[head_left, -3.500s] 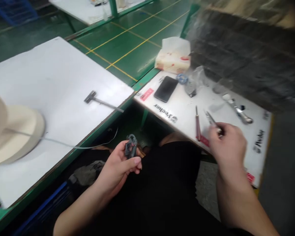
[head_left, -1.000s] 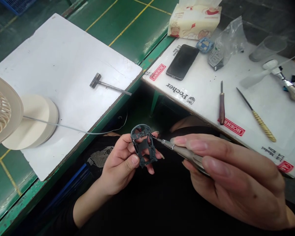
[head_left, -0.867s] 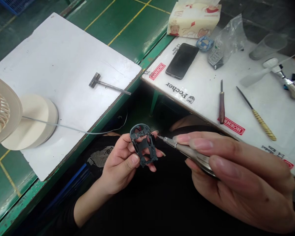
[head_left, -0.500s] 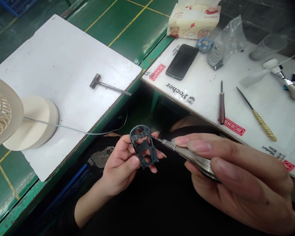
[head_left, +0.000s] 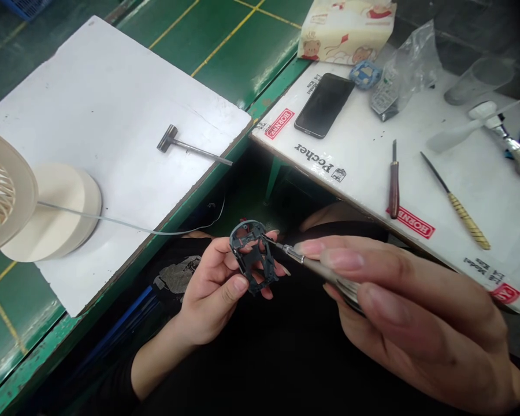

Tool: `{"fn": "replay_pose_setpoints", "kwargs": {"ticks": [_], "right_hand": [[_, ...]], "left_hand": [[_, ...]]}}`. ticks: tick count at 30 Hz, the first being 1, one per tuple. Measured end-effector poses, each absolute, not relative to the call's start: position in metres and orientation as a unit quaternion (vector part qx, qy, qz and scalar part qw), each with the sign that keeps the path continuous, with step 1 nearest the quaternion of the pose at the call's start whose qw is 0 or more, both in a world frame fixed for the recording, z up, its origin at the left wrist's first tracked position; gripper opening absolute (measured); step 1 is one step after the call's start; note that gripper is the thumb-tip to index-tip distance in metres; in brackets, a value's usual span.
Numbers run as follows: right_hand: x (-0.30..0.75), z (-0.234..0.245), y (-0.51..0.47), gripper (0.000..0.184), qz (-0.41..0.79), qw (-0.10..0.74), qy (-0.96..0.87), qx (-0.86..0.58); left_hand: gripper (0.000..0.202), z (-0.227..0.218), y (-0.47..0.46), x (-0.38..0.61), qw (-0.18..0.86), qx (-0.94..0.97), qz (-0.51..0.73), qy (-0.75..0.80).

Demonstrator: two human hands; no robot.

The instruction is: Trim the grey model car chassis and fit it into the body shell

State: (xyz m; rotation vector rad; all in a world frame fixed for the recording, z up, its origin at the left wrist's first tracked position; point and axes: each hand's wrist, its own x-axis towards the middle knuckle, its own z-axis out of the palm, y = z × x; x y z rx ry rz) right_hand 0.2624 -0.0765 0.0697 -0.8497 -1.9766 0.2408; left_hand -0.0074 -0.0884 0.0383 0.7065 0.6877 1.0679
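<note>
My left hand (head_left: 210, 289) holds a small dark grey plastic frame (head_left: 253, 257) upright over my lap, thumb on its lower front, fingers behind it. My right hand (head_left: 411, 315) grips a slim metal hand tool (head_left: 316, 268) like a pen. The tool's thin tip touches the frame's upper right edge. Most of the tool's handle is hidden inside my fingers.
On the left a white board (head_left: 112, 133) carries a small T-shaped tool (head_left: 190, 147) and a cream fan (head_left: 21, 202) with its cable. The right table (head_left: 459, 173) holds a phone (head_left: 324, 104), tissue pack (head_left: 346, 32), plastic bag (head_left: 405, 69), two files (head_left: 393, 179), and another tool (head_left: 509, 144).
3.5 s ago my right hand was at the right table among the tools; it now holds the tool against the frame. Over the last second only slight shifts of tool and frame.
</note>
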Motion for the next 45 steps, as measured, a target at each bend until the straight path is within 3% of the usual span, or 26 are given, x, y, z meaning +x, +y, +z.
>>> {"fn": "replay_pose_setpoints", "kwargs": {"ticks": [6, 9, 12, 21, 25, 30, 41, 45], "right_hand": [[0.275, 0.078, -0.072, 0.022, 0.068, 0.445, -0.829, -0.331], [0.279, 0.081, -0.071, 0.024, 0.076, 0.411, -0.844, -0.335], [0.277, 0.081, -0.073, 0.024, 0.082, 0.433, -0.823, -0.359], [0.261, 0.091, -0.071, 0.063, 0.142, 0.417, -0.801, -0.406], [0.254, 0.097, -0.060, 0.066, 0.128, 0.423, -0.799, -0.407], [0.255, 0.096, -0.057, 0.061, 0.127, 0.429, -0.799, -0.402], [0.259, 0.087, -0.064, 0.080, 0.143, 0.414, -0.798, -0.414], [0.258, 0.083, -0.064, 0.081, 0.134, 0.451, -0.780, -0.412]], "left_hand": [[0.031, 0.036, -0.085, -0.007, 0.759, 0.324, 0.486, 0.288], [0.034, 0.035, -0.084, -0.008, 0.768, 0.319, 0.482, 0.275], [0.037, 0.034, -0.082, -0.008, 0.777, 0.313, 0.476, 0.268], [0.030, 0.032, -0.079, -0.006, 0.798, 0.254, 0.470, 0.278], [0.032, 0.031, -0.078, -0.006, 0.817, 0.224, 0.457, 0.272], [0.052, 0.030, -0.074, -0.005, 0.830, 0.196, 0.446, 0.272], [0.058, 0.023, -0.073, -0.005, 0.839, 0.164, 0.422, 0.301], [0.057, 0.023, -0.072, -0.006, 0.832, 0.180, 0.424, 0.310]]}}
